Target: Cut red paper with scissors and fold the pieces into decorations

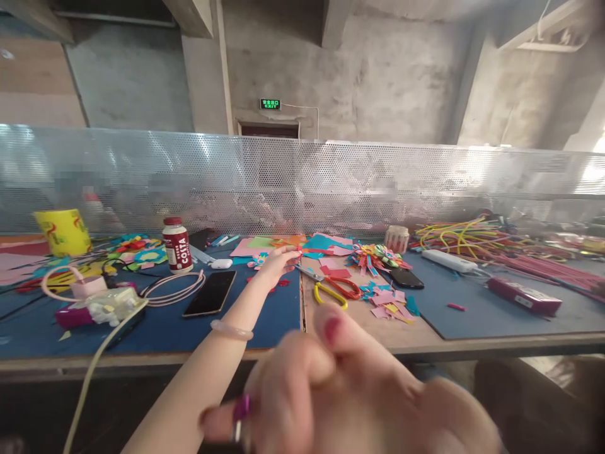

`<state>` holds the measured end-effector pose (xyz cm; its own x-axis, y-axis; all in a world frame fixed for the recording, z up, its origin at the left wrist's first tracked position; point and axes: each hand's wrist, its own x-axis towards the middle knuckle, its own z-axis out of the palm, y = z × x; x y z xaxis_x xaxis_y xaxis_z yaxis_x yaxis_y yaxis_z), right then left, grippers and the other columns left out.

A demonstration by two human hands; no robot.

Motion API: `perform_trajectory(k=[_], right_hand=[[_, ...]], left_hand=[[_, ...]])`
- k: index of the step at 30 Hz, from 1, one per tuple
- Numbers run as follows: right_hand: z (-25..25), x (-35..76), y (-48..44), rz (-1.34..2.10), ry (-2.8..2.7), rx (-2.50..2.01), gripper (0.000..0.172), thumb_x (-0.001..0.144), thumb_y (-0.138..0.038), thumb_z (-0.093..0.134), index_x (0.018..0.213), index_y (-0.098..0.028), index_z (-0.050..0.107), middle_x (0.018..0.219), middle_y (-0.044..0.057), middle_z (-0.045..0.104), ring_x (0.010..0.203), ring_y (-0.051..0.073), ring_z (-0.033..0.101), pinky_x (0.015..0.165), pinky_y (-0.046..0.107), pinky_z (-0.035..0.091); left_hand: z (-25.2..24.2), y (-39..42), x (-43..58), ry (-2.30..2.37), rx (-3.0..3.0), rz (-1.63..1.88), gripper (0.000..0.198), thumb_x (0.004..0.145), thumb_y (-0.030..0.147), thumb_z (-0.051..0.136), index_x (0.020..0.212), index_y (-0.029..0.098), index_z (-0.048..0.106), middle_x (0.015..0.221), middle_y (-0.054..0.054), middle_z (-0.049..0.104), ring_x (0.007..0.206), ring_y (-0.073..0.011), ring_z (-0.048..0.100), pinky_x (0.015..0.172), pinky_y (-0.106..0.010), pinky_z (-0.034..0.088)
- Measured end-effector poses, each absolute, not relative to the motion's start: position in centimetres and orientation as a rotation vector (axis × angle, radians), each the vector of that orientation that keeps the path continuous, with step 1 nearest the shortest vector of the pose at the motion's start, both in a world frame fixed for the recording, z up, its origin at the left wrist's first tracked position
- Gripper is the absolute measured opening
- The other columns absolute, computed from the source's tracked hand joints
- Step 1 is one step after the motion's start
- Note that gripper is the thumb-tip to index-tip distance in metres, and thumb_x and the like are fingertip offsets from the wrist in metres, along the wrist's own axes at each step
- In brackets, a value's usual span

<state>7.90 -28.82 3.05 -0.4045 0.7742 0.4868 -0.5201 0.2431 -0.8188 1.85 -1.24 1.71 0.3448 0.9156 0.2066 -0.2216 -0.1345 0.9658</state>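
My left hand (278, 265), a pale bangle (231, 330) on its wrist, reaches across the table. Its fingers are closed at the end of a red paper strip (317, 251). Scissors (334, 288) with one yellow and one red handle lie just right of that hand, among paper scraps. Close to the camera, my right hand (350, 391) is blurred, with its fingers curled and thumb raised. A ring shows on one finger, and I see nothing in the grip. Cut coloured paper (326, 243) lies beyond my left hand.
Left are a black phone (210, 294), a red Costa bottle (178, 246), a charger with cables (89, 287) and a yellow roll (63, 232). Right are another phone (405, 278), a white power strip (449, 260), a maroon box (524, 296) and pipe cleaners (466, 236). A perforated metal screen (269, 183) stands behind.
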Motion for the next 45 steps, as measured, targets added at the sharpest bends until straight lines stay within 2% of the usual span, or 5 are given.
perform_trajectory(k=[3,11,19,32,45], right_hand=[[5.2,9.1,-26.0,1.478,-1.273,-0.153,0.031,0.065,-0.043,0.05,0.09,-0.026,0.055,0.095,0.005,0.06,0.094,0.022,0.055,0.086,0.04,0.04],[2.5,15.3,-19.2,1.049,-1.566,-0.98,0.014,0.075,-0.022,0.046,0.085,-0.017,0.055,0.082,0.003,0.058,0.081,0.014,0.054,0.079,0.03,0.042],[1.5,17.0,-11.3,0.731,-1.671,-1.356,0.024,0.078,-0.034,0.046,0.092,-0.017,0.055,0.079,0.003,0.06,0.069,0.013,0.055,0.062,0.026,0.042],[1.7,18.6,-6.8,1.144,-1.644,-1.188,0.024,0.077,-0.039,0.05,0.077,-0.016,0.056,0.067,-0.001,0.056,0.059,0.01,0.048,0.054,0.021,0.035],[-0.6,18.2,-7.4,1.099,-1.455,-1.168,0.03,0.078,-0.044,0.049,0.069,-0.016,0.048,0.061,-0.003,0.045,0.057,0.009,0.043,0.053,0.019,0.034]], left_hand=[[2.4,-1.3,1.7,0.703,1.37,1.131,0.031,0.055,0.026,0.07,0.084,0.016,0.064,0.088,-0.008,0.064,0.069,-0.0126,0.058,0.057,-0.021,0.041],[4.0,-0.4,-0.4,0.796,1.534,0.92,0.025,0.059,0.025,0.067,0.082,0.016,0.062,0.081,-0.005,0.063,0.07,-0.0131,0.057,0.059,-0.023,0.042],[3.2,-0.3,0.3,0.738,1.7,0.701,0.018,0.063,0.024,0.063,0.08,0.017,0.063,0.077,-0.006,0.063,0.067,-0.0138,0.057,0.059,-0.024,0.042],[2.8,-0.2,1.4,0.695,1.8,0.561,0.036,0.067,0.024,0.061,0.101,0.017,0.052,0.08,-0.005,0.06,0.073,-0.0143,0.055,0.064,-0.025,0.041],[1.3,-2.5,1.8,0.802,1.727,0.641,0.031,0.067,0.036,0.062,0.094,0.021,0.058,0.089,-0.004,0.06,0.08,-0.0164,0.054,0.07,-0.027,0.041]])
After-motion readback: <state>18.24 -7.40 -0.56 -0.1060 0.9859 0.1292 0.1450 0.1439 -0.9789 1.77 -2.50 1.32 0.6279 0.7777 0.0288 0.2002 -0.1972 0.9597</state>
